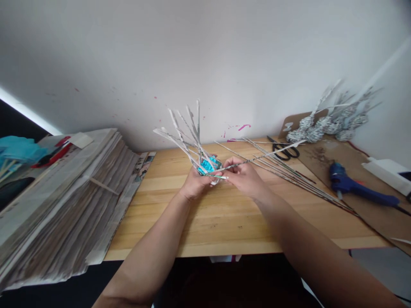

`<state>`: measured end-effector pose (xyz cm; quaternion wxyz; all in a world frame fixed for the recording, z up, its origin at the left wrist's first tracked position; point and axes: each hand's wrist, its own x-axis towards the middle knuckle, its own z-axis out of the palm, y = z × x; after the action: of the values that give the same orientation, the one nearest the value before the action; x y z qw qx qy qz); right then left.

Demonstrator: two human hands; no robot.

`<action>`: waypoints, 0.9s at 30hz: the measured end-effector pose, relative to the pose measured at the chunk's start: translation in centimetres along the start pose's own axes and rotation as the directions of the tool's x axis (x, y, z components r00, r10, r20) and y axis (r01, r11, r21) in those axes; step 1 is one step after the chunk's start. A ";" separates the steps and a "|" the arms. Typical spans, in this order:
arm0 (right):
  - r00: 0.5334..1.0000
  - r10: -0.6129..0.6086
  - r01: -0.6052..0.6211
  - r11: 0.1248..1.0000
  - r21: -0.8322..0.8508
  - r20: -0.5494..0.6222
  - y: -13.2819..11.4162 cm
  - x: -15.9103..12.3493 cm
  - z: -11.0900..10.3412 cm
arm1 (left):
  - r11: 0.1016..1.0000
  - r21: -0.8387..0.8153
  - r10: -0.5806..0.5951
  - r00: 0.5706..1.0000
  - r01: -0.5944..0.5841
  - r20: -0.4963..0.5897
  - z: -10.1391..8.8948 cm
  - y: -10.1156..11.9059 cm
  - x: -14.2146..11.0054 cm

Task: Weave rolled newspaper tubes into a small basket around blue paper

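Note:
Above the middle of the wooden table, my left hand (196,183) is closed around a small woven paper piece (215,181) with bright blue stuffing (208,165) showing inside it. Several rolled paper strands fan upward and to the left out of its rim. My right hand (243,179) pinches at the piece's right side, on a long rolled paper strip (257,160) that runs off to the upper right. A short white strip end shows by the right fingertips. My fingers hide much of the woven part.
Thin paper rolls (289,171) lie on the table (160,214) right of my hands, near black-handled scissors (282,150). A blue glue gun (362,188) rests on cardboard (324,171), with finished woven paper pieces (314,128) behind. A tall newspaper stack (73,205) stands left.

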<state>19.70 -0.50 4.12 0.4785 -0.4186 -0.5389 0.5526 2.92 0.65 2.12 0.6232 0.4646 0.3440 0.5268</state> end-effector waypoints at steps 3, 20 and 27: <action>0.972 -0.234 0.233 0.956 -0.176 0.019 0.0 0.2 -0.7 | 1.000 0.007 -0.011 1.000 0.011 -0.013 0.1 -0.2 -0.1; 0.906 -0.419 0.387 0.762 -0.519 0.061 0.3 -0.1 -1.1 | 0.989 0.145 -0.048 0.986 0.025 0.161 -0.2 -0.5 -0.1; 0.961 -0.276 0.263 0.913 -0.312 0.003 0.0 -0.4 -0.8 | 0.994 0.069 -0.093 0.992 0.087 0.088 0.1 -0.3 -0.3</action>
<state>20.55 -0.70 4.09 0.4895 -0.4214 -0.6613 0.3815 3.00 0.32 1.89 0.6458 0.4921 0.3528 0.4652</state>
